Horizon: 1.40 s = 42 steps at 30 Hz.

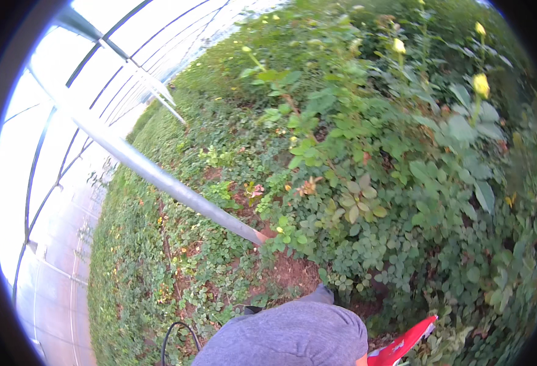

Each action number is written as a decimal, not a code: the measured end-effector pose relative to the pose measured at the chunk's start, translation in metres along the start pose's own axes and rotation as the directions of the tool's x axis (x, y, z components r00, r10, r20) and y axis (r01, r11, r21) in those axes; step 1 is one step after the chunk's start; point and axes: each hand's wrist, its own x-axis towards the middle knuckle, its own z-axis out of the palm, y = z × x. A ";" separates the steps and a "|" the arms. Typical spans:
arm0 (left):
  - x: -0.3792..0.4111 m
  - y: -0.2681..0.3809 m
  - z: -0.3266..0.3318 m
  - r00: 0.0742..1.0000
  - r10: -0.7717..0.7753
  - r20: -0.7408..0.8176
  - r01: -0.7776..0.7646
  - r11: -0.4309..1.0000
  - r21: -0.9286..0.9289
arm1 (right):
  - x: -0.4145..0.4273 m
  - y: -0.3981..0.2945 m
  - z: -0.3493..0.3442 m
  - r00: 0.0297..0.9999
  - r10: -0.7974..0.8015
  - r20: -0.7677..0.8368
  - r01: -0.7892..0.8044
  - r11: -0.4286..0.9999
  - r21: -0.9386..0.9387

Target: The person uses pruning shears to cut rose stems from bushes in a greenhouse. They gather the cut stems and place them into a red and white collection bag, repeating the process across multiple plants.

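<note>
Both my hands are out of view; only a sliver of bare arm (362,360) shows at the bottom edge, below my grey shirt (287,334). Beside that arm a red sheet-like thing (403,343) with whitish patches sticks out over the leaves, and what holds it is hidden. Before me on the right stands a dense bed of rose bushes (383,183). Several yellow rosebuds rise above the foliage, among them a plump bud (481,85) and a paler bud (399,46).
A slanting metal post (172,185) meets the ground just ahead. Low leafy plants (154,247) cover the left side. Bare reddish soil (296,272) lies near my foot (321,293). A black cable loop (179,327) hangs at my left. Greenhouse framing (85,87) spans the upper left.
</note>
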 end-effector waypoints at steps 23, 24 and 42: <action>0.067 -0.097 -0.013 0.853 -0.503 -0.139 0.513 0.857 0.046 | 0.057 0.142 -0.202 0.923 0.051 -0.381 0.144 0.874 0.464; 0.068 -0.103 0.002 0.877 -0.478 -0.051 0.480 0.877 0.039 | 0.045 0.144 -0.202 0.927 0.020 -0.376 0.174 0.863 0.475; 0.003 -0.063 -0.316 0.967 -0.021 -0.254 0.245 -0.207 0.947 | 0.210 0.193 -0.217 0.862 0.342 -0.374 -0.081 0.821 0.565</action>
